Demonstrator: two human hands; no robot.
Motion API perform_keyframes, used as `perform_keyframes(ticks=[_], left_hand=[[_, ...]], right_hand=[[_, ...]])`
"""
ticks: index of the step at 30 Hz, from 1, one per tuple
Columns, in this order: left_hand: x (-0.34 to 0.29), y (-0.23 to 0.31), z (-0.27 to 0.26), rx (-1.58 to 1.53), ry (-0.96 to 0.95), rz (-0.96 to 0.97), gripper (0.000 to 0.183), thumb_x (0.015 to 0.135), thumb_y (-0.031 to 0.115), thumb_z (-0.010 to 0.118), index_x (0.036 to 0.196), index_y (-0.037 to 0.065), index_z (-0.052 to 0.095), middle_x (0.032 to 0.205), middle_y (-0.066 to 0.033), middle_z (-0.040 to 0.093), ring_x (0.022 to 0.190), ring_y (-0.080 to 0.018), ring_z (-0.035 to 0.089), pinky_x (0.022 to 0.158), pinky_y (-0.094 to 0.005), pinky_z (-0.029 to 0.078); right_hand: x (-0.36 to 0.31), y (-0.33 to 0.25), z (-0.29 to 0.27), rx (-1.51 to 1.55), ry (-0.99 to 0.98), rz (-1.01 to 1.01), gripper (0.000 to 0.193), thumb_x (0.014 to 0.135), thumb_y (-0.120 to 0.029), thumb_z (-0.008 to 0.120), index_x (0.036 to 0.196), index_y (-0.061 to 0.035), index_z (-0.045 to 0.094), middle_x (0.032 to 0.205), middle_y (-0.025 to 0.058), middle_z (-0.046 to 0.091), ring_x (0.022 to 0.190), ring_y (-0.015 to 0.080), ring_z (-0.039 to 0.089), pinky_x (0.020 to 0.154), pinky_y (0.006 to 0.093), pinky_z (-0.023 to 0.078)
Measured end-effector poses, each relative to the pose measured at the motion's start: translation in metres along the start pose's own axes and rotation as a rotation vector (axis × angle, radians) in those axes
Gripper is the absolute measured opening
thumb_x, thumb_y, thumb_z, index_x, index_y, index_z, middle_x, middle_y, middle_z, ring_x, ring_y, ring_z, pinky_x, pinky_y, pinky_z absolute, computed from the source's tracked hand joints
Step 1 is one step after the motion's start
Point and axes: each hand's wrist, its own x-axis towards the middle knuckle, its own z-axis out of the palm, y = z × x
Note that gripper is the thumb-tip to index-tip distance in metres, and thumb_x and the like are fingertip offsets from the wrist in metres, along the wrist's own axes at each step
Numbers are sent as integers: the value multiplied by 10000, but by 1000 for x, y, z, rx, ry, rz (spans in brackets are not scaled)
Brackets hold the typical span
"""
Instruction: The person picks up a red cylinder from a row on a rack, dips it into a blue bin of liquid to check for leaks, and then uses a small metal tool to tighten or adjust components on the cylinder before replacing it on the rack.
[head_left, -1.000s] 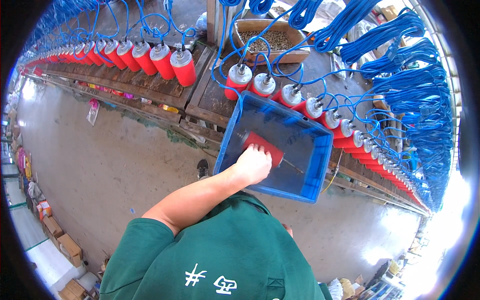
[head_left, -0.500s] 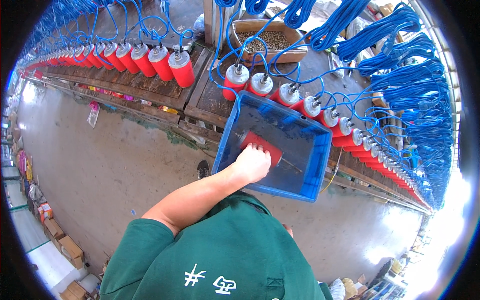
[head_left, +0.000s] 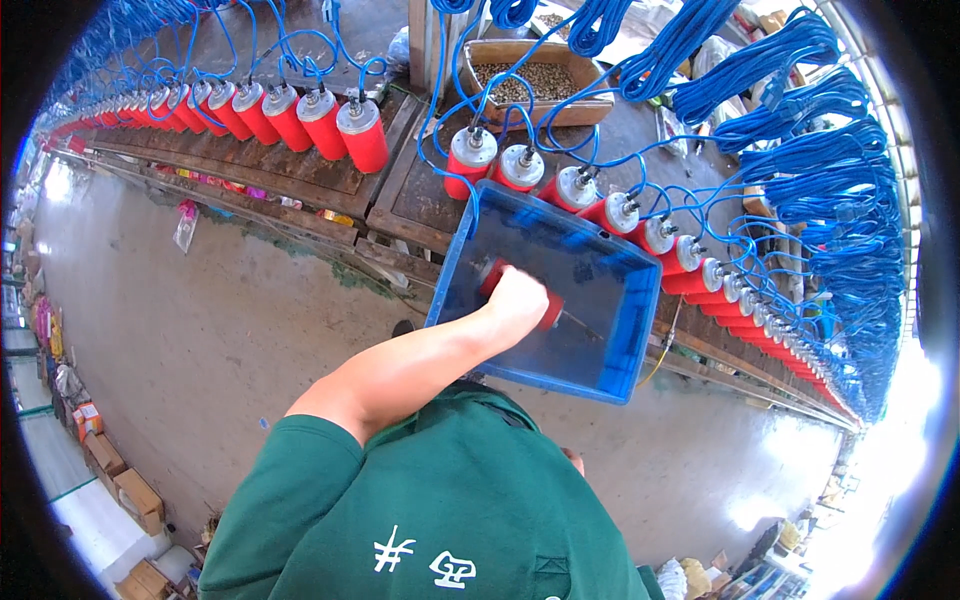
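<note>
Crate (head_left: 640,330) of blue plastic stands at the near side of the dark tabletop (head_left: 414,208), and one red can (head_left: 552,312) lies on its side within it. Reaching over the near edge, the left hand (head_left: 520,300) of the person in the green shirt (head_left: 450,500) rests across the can's middle, with red showing to either side. The fingers are curled downward, their tips hidden from me, so I cannot tell how far open they are or whether they grip. A thin rod (head_left: 580,325) sticks out from the can's right end. The right hand is out of my sight. Just beyond the crate, silver-topped cans (head_left: 572,190) line up toward the right, and bundles of blue cord (head_left: 765,75) hang on the far right. Farther back sits a box (head_left: 540,113) of small brown pieces.
</note>
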Motion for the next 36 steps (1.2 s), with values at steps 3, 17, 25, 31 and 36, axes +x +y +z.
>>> perform_keyframes(ticks=[3, 17, 25, 31, 36], left_hand=[[4, -12, 12, 102, 286, 27, 254, 915, 187, 650, 1129, 72, 726, 989, -123, 756, 971, -267, 718, 813, -444, 564], [10, 12, 15, 248, -80, 4, 285, 976, 256, 631, 1218, 144, 731, 1108, -23, 757, 1226, -254, 607, 1012, -456, 448], [-5, 13, 25, 293, 98, 48, 285, 938, 252, 674, 1201, 154, 727, 1163, -25, 720, 1183, -254, 586, 994, -481, 456], [-5, 14, 25, 304, 55, 29, 313, 940, 251, 685, 1235, 147, 710, 1194, -40, 711, 1186, -264, 584, 992, -497, 463], [-6, 15, 20, 319, 34, 37, 319, 937, 249, 696, 1239, 148, 708, 1204, -48, 706, 1187, -273, 584, 977, -505, 475]], right_hand=[[-43, -58, 6, -91, 113, 23, 348, 965, -235, 696, 1230, -22, 766, 1144, 159, 791, 1075, 233, 745, 967, 358, 566], [-27, -41, -4, -136, 32, 33, 384, 957, -253, 696, 1255, -18, 753, 1185, 170, 778, 1115, 237, 729, 977, 362, 556], [-11, -30, -5, -107, -2, 3, 384, 950, -255, 682, 1240, -13, 754, 1141, 164, 788, 1086, 238, 741, 951, 358, 567], [-42, -85, 0, -128, 18, -33, 383, 946, -211, 669, 1248, 14, 737, 1127, 167, 790, 1056, 242, 748, 918, 361, 582], [-49, -94, 3, -58, 23, 17, 386, 950, -197, 659, 1261, 20, 732, 1135, 172, 788, 1074, 251, 748, 931, 363, 583]])
